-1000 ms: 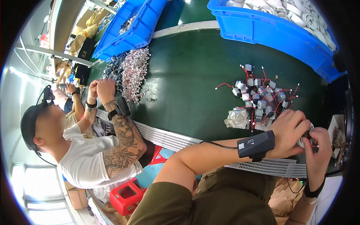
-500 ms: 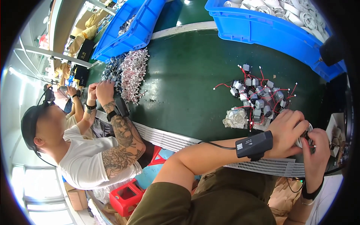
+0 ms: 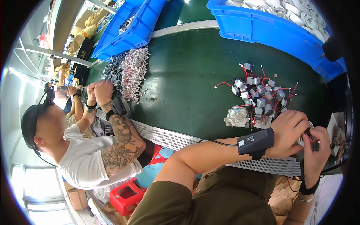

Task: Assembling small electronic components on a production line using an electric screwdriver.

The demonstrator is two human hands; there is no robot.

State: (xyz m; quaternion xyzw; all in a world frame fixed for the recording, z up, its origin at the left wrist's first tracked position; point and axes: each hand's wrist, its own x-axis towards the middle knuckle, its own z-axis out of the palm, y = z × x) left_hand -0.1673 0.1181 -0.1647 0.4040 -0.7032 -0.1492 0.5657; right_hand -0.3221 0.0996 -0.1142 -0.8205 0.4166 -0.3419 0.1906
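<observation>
Just right of the motor pile (image 3: 261,102), on its near side, the person's left hand (image 3: 288,129) and right hand (image 3: 317,145) both have their grip clamped on a white part (image 3: 300,140), partly hidden. The red-wired pile sprawls on the green surface (image 3: 183,75). Beyond it I see a blue bin (image 3: 258,30); well left of it, a heap of wires (image 3: 134,75).

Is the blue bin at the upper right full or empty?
Nearly full, it seems: the blue bin shows white parts heaped near its rim.
</observation>
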